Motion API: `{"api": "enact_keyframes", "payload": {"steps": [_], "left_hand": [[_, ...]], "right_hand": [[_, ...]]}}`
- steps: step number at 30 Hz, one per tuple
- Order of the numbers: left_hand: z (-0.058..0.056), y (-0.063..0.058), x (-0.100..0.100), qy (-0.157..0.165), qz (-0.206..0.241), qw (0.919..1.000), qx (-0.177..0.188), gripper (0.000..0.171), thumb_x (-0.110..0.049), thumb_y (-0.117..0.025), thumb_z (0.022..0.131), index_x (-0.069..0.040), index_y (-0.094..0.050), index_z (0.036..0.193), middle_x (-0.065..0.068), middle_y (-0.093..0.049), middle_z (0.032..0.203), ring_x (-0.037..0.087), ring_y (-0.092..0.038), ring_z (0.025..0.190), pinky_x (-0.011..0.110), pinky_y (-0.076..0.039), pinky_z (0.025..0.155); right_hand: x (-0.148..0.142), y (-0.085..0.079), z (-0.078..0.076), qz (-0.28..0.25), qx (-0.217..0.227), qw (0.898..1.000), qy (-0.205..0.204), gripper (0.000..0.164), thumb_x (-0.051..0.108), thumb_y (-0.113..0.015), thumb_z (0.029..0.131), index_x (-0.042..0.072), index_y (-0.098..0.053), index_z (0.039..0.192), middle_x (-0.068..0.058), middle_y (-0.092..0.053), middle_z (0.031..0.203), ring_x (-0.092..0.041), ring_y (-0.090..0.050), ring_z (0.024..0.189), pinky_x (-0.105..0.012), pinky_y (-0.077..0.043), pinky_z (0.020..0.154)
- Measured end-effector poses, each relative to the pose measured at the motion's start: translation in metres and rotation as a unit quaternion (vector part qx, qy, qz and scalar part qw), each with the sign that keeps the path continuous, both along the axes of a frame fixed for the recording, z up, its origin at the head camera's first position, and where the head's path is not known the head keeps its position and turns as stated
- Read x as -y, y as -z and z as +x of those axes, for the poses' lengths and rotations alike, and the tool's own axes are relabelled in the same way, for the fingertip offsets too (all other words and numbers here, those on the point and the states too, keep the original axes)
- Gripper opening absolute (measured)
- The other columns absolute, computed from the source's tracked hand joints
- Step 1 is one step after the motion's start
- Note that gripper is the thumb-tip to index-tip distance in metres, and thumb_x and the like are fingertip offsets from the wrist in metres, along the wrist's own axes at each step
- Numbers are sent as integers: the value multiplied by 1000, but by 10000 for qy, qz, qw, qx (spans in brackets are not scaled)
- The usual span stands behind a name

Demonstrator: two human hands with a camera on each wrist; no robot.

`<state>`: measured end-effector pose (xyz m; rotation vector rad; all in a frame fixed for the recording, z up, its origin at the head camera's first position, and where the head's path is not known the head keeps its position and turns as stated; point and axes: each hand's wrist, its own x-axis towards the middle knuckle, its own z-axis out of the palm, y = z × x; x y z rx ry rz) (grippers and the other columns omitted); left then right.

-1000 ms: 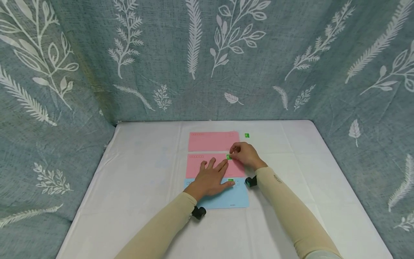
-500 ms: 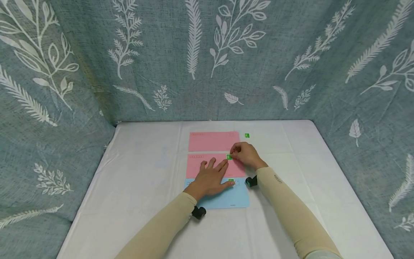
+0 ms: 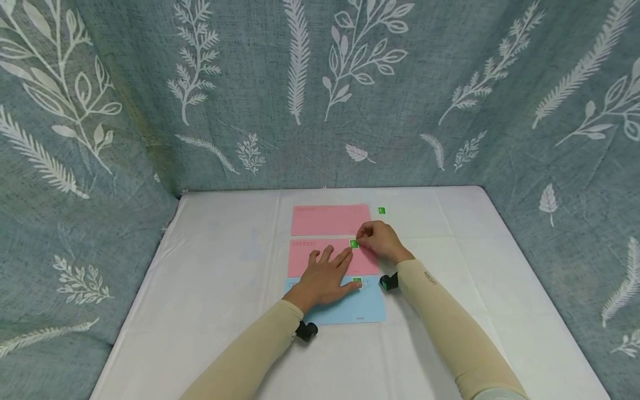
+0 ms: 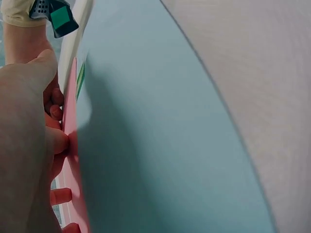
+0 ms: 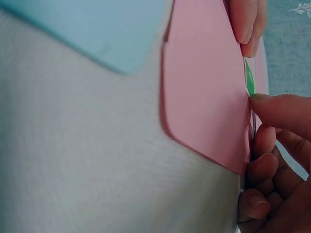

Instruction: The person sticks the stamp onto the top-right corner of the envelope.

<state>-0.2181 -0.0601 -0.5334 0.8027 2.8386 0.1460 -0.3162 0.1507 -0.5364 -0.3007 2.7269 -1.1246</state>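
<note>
A pink envelope lies in the middle of the white table, with a small green stamp at its top right corner. My right hand pinches that stamp's right edge; in the right wrist view the thumb sits at the green stamp and the other fingers curl beneath. My left hand rests flat, fingers spread on the pink envelope, its index fingertip close to the stamp. Its palm and thumb lie over a blue envelope, which bears another green stamp just above the thumb.
Farther back lies a second pink envelope. A loose green stamp is on the table to its right. The white tablecloth spreads around the envelopes. Behind and at both sides hangs a teal leaf-patterned curtain.
Both hands, the envelopes and the stamps stay in nearly the same places. The head view tilts very slightly.
</note>
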Motion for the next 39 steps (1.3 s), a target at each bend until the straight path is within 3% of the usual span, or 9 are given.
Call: {"api": "enact_keyframes", "payload": {"steps": [29,39], "left_hand": [[5,-5,3,17,215,9997,-59,89,-73,-41,108,-15,-29,174,-2,-22,180,33,-26,160,62,-24,124],[5,-5,5,75,87,9999,-83,88,-72,-38,109,-13,-30,173,0,-24,179,33,-25,161,59,-24,125]], "right_hand": [[-1,-6,6,-148,59,9999,52,7,17,-77,101,10,-76,100,-4,-66,87,-21,-59,80,-39,-49,80],[-6,-1,5,-348,128,9993,-54,7,19,-77,101,12,-77,101,-3,-67,89,-20,-59,80,-35,-49,76]]}}
